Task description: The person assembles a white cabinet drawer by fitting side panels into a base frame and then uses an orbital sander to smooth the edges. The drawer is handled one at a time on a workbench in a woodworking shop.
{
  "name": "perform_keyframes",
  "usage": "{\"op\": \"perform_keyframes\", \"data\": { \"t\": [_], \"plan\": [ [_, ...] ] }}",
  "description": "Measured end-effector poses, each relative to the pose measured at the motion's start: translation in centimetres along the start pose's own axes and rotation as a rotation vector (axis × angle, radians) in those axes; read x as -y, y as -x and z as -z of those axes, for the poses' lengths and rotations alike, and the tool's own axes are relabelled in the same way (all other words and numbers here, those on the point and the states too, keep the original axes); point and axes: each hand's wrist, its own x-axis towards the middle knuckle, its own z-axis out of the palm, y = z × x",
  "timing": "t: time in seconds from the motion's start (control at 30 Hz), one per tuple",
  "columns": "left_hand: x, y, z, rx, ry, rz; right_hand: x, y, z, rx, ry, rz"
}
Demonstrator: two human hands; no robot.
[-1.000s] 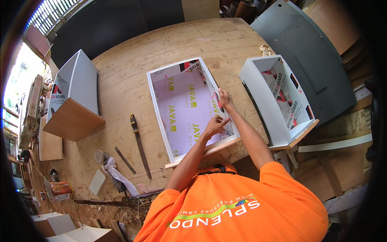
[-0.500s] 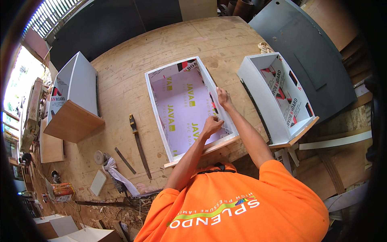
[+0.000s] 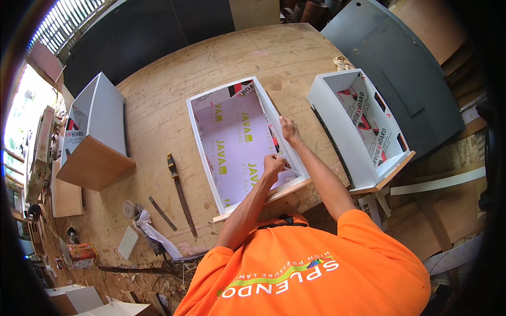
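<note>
A white-walled drawer box [image 3: 206, 155] with a printed lilac bottom panel and a wooden front edge lies open side up before me. My left hand [image 3: 273, 167] is inside it, close to the right wall, with its fingers curled together in a pinch. What those fingers hold, if anything, is too small to make out. Higher along the same wall, my right hand [image 3: 289, 129] is closed over the rim, fingers on the wall.
On the wooden workbench [image 3: 153, 116] lie a file [image 3: 182, 195] with a black-and-yellow handle and a dark flat strip [image 3: 163, 213]. A second drawer box [image 3: 329, 126] lies to the right, another [image 3: 97, 142] stands left. An angle grinder [image 3: 145, 224] sits at the near left edge.
The fingers of my left hand have curled in more tightly, and that hand has shifted slightly along the right wall. My right hand keeps its place on the rim. The whole view has drifted slightly.
</note>
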Motion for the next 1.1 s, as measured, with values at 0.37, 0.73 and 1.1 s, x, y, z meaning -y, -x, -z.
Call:
{"op": "perform_keyframes", "data": {
  "t": [0.37, 0.73, 1.1],
  "plan": [
    [-0.3, -0.1, -0.8, 0.2, 0.248, 0.025, 0.2, 0.3, 0.1, -0.001, 0.071, 0.08],
    [-1.3, 4.7, -2.9, 0.292, -0.389, -0.705, -2.2, -1.6, 0.2, 0.127, 0.018, 0.05],
    [-6.4, 4.3, 3.3, -0.523, -0.419, -1.09, 0.7, 0.3, 0.6, 0.054, 0.025, -0.081]
  ]
}}
